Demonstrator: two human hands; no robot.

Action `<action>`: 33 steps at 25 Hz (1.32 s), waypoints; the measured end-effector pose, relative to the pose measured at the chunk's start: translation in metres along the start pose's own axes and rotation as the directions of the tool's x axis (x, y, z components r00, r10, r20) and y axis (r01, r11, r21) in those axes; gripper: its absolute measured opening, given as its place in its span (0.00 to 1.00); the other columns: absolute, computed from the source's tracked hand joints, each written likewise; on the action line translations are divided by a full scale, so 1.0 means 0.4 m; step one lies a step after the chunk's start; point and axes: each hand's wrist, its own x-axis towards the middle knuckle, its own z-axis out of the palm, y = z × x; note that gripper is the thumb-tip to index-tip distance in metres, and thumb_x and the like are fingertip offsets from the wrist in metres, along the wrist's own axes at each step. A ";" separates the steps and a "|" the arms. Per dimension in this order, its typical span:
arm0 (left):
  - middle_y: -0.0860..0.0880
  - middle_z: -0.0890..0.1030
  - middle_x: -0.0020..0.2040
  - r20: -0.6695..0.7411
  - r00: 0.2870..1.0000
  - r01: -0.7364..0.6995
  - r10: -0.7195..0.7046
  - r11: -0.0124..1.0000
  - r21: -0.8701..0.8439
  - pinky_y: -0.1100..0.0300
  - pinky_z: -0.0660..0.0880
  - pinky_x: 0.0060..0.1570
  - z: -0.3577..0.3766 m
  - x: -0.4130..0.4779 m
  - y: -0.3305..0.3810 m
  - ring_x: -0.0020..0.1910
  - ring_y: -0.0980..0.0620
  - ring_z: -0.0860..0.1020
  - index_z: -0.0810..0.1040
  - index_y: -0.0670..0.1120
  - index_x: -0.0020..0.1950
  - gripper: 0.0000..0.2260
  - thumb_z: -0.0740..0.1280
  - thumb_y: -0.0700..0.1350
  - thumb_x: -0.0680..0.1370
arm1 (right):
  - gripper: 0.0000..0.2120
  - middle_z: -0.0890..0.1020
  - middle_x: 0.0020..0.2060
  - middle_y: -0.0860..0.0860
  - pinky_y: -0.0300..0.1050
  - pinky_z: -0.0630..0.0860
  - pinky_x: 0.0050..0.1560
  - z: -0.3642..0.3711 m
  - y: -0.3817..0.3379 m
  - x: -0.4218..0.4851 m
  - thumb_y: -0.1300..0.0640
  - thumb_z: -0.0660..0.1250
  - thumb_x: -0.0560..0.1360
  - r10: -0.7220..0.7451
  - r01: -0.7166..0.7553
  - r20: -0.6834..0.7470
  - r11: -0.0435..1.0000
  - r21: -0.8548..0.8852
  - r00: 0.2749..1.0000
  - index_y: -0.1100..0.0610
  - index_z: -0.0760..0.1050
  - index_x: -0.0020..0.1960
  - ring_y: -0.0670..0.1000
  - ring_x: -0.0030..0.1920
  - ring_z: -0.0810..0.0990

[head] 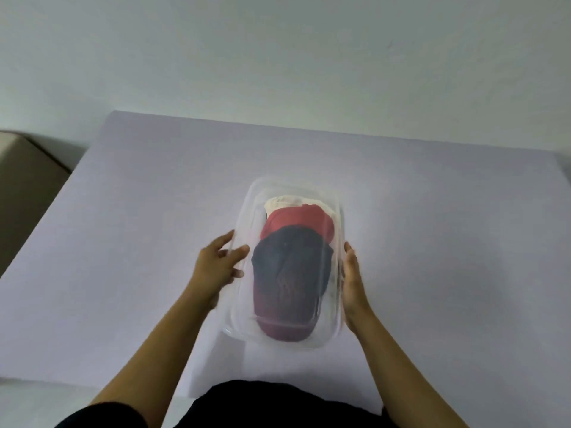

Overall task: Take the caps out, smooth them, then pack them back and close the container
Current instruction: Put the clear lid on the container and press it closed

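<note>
Left hand (216, 267) gripped the clear container's (247, 208) left edge, thumb over the lid; right hand (352, 282) clasped the right wall, fingers tucked under. Container sat mid-table (432, 242), lid on. Inside it, near to far: navy cap (287, 267), red cap (296, 219), cream cap (287, 202).

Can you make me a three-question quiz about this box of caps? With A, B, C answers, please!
1. Where in the container is the cream cap? A near end; B far end; C middle.
2. How many caps can you see? A one; B three; C five.
3. What are the hands doing? A holding the container's sides; B waving in the air; C pulling out a cap.

Answers: 1 B, it lies beyond the red cap and the dark cap. 2 B, those three show through the clear plastic. 3 A, the left hand and right hand each hold one side.
</note>
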 end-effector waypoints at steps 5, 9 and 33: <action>0.44 0.68 0.72 -0.112 0.967 -0.133 0.229 0.828 0.545 0.48 0.66 0.67 0.070 -0.010 -0.053 0.69 0.44 0.68 0.65 0.43 0.72 0.24 0.63 0.50 0.78 | 0.24 0.55 0.76 0.47 0.51 0.59 0.71 0.020 -0.016 -0.019 0.47 0.48 0.81 -0.043 0.032 -0.046 0.975 -0.221 0.998 0.45 0.49 0.75 0.52 0.74 0.58; 0.45 0.59 0.77 0.054 0.968 -0.230 0.244 0.785 0.575 0.45 0.63 0.69 0.097 -0.002 -0.062 0.71 0.41 0.66 0.49 0.52 0.78 0.25 0.53 0.48 0.82 | 0.23 0.57 0.75 0.47 0.47 0.58 0.71 0.024 -0.009 -0.015 0.48 0.45 0.82 -0.059 0.031 -0.082 0.949 -0.313 0.995 0.46 0.48 0.76 0.52 0.74 0.59; 0.46 0.64 0.75 -0.030 0.996 -0.058 0.079 0.894 0.444 0.44 0.66 0.68 0.082 -0.015 -0.109 0.70 0.40 0.69 0.49 0.55 0.77 0.27 0.56 0.56 0.80 | 0.27 0.64 0.73 0.53 0.49 0.65 0.67 0.014 0.063 -0.058 0.45 0.53 0.79 -0.053 -0.022 -0.157 0.896 -0.443 0.986 0.50 0.51 0.76 0.56 0.69 0.68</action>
